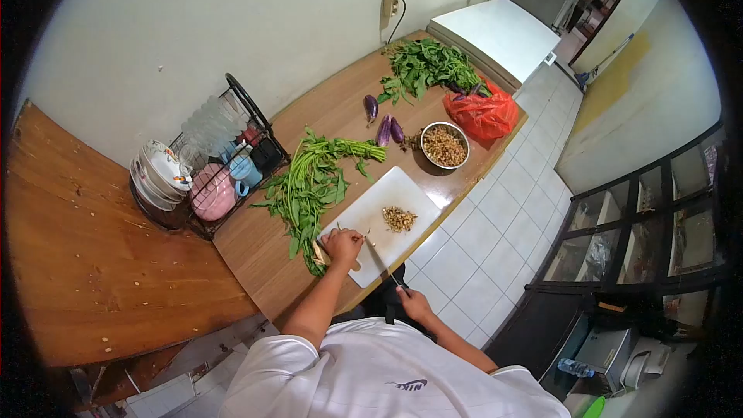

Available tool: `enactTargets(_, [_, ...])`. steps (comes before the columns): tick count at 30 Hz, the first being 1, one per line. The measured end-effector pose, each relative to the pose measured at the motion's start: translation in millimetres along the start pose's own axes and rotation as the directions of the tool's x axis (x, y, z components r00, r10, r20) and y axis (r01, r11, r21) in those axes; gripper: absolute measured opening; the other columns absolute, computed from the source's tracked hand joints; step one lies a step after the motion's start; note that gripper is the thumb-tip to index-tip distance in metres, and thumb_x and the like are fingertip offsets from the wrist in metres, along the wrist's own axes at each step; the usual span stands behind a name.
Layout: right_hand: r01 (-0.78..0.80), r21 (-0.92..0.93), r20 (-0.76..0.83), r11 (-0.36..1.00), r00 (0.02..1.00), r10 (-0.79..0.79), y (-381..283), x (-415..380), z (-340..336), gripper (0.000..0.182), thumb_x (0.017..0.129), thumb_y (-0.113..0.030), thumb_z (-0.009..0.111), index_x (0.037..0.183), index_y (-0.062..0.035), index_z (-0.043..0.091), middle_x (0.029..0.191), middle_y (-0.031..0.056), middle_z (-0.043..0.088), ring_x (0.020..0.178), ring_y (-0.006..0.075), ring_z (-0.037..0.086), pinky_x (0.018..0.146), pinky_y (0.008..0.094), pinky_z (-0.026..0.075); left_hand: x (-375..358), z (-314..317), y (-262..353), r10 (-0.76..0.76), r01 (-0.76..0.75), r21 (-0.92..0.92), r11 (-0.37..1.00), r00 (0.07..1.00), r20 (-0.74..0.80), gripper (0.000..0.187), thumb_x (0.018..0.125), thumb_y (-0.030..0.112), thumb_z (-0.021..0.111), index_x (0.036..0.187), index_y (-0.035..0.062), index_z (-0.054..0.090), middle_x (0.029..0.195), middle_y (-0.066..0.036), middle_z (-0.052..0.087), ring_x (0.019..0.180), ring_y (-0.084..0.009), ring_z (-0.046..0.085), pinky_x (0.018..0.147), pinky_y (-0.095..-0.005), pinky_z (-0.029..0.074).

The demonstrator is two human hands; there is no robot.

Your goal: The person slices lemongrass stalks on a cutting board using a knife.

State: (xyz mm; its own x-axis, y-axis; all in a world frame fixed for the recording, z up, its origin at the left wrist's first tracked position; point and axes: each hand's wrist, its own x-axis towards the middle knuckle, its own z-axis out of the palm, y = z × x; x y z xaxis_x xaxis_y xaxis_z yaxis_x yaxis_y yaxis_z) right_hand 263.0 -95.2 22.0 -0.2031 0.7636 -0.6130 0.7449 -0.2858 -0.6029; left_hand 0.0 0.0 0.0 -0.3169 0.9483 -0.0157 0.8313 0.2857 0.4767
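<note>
White shirt point(371, 375) is filling lower centre.
Right hand point(416, 305) is gripping knife point(382, 262) snugly; left hand point(343, 246) is pinching, contents unclear; tucked grip seems safest.

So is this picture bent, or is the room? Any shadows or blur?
Head view: likely wide-lens distortion, with black corners and the dark-framed cabinet bowing; same head view: a soft shadow beside the metal bowl, and the knife too small to judge for blur.

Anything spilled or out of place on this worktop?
Slightly: brown bits lie on the table beside the metal bowl, outside its rim, so they look spilled, though they may have been set there.
</note>
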Motion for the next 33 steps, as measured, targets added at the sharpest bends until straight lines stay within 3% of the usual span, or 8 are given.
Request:
enactTargets(3, [-0.078,0.118,0.069,0.99,0.995,0.07,-10,-18,10,0.069,0.101,-0.061,0.044,0.103,0.0027,0.07,0.1,0.0305,0.069,0.099,0.0453,0.067,0.089,0.0477,0.051,-18,-6,-13,-0.033,0.033,0.007,0.999,0.999,0.022,0.013,0.072,0.037,0.084,0.076,0.0249,0.08,0.084,0.006,0.073,0.095,-0.0195,0.059,0.089,-0.0405,0.033])
enactTargets(9, [-0.006,0.002,0.028,1.0,1.0,0.006,-13,11,4,0.069,0.102,-0.061,0.04,0.101,0.001,0.071,0.096,0.0272,0.07,0.099,0.0449,0.067,0.088,0.0518,0.05,-16,1,-8,0.022,-0.021,0.02,1.0,0.997,-0.079,0.01,0.072,0.033,0.084,0.075,0.0243,0.08,0.086,0.008,0.073,0.094,-0.0193,0.059,0.089,-0.0409,0.033])
enactTargets(11, [-0.027,-0.005,0.06,1.0,0.998,0.027,-17,20,-1,0.069,0.1,-0.061,0.044,0.11,0.0015,0.071,0.103,0.0292,0.07,0.103,0.0447,0.066,0.093,0.0468,0.05,-16,5,-10,0.029,-0.027,0.023,0.999,0.993,-0.113,0.009,0.073,0.032,0.084,0.075,0.0248,0.08,0.087,0.008,0.072,0.094,-0.0193,0.059,0.089,-0.041,0.033])
enactTargets(17, [0.03,-0.171,-0.015,0.985,0.999,-0.033,-19,48,-12,0.07,0.1,-0.062,0.044,0.109,0.0011,0.071,0.103,0.0287,0.07,0.103,0.0448,0.066,0.092,0.0476,0.051,-15,1,-6,0.001,-0.001,-0.003,1.0,0.998,-0.069,0.008,0.073,0.033,0.083,0.078,0.0257,0.081,0.088,0.009,0.073,0.095,-0.0195,0.058,0.09,-0.0414,0.033])
enactTargets(21, [0.027,-0.043,-0.069,0.999,0.997,-0.03,-8,50,-17,0.069,0.1,-0.062,0.044,0.107,0.0012,0.072,0.101,0.0282,0.071,0.1,0.0438,0.067,0.09,0.0476,0.051,-17,0,-9,0.014,-0.016,-0.022,1.0,0.996,-0.084,0.009,0.074,0.032,0.083,0.08,0.0262,0.082,0.089,0.009,0.074,0.096,-0.0193,0.058,0.091,-0.0415,0.033])
enactTargets(23, [0.023,-0.016,0.008,1.0,1.0,-0.023,-10,35,-23,0.069,0.1,-0.061,0.044,0.104,0.0015,0.072,0.1,0.0278,0.071,0.098,0.0421,0.068,0.088,0.0471,0.051,-18,2,-12,0.041,-0.041,0.0,0.999,0.995,-0.095,0.009,0.075,0.032,0.082,0.082,0.0265,0.082,0.089,0.008,0.074,0.096,-0.0192,0.059,0.092,-0.0414,0.033])
enactTargets(29, [-0.02,-0.061,0.113,0.998,0.993,0.027,-14,21,-15,0.069,0.1,-0.062,0.044,0.107,0.0009,0.071,0.095,0.0259,0.071,0.096,0.0409,0.069,0.088,0.0469,0.051,-15,6,-13,-0.024,0.022,-0.028,0.999,0.996,-0.088,0.009,0.073,0.031,0.084,0.08,0.0248,0.082,0.082,0.003,0.074,0.093,-0.0205,0.06,0.093,-0.041,0.032])
enactTargets(33, [0.006,-0.116,0.052,0.993,0.999,0.0,-19,29,-9,0.068,0.1,-0.061,0.044,0.108,0.0005,0.071,0.093,0.0248,0.071,0.097,0.0415,0.068,0.088,0.0479,0.051,-14,2,-13,-0.016,0.014,-0.026,1.0,0.997,-0.076,0.009,0.072,0.031,0.083,0.079,0.0241,0.081,0.084,0.004,0.074,0.094,-0.0193,0.06,0.092,-0.0412,0.032])
